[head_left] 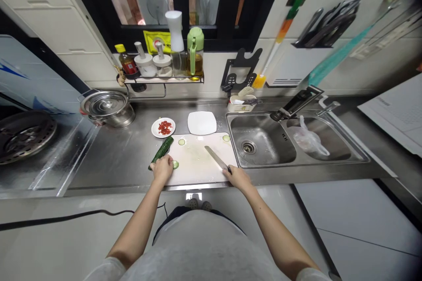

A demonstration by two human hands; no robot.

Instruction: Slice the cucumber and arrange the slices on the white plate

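Observation:
My right hand (239, 177) is closed around the dark handle of a kitchen knife (216, 156). Its blade points away and to the left over the white cutting board (194, 173). At the board's left edge, my left hand (162, 169) has its fingers curled together at a cucumber slice (176, 164). Just beyond that hand a length of dark green cucumber (163, 147) lies at the left edge of the board, its near end partly hidden by the hand. Two more pale slices rest on the board, one slice (181, 142) at the far left and another slice (226, 138) at the far right.
Behind the board stand a small plate (154, 130) of chopped red pieces and a white square plate (202, 123). To the right is a double sink (263, 160) with a plastic bag (310, 138). A lidded steel pot (125, 116) stands left, below a condiment shelf (158, 80).

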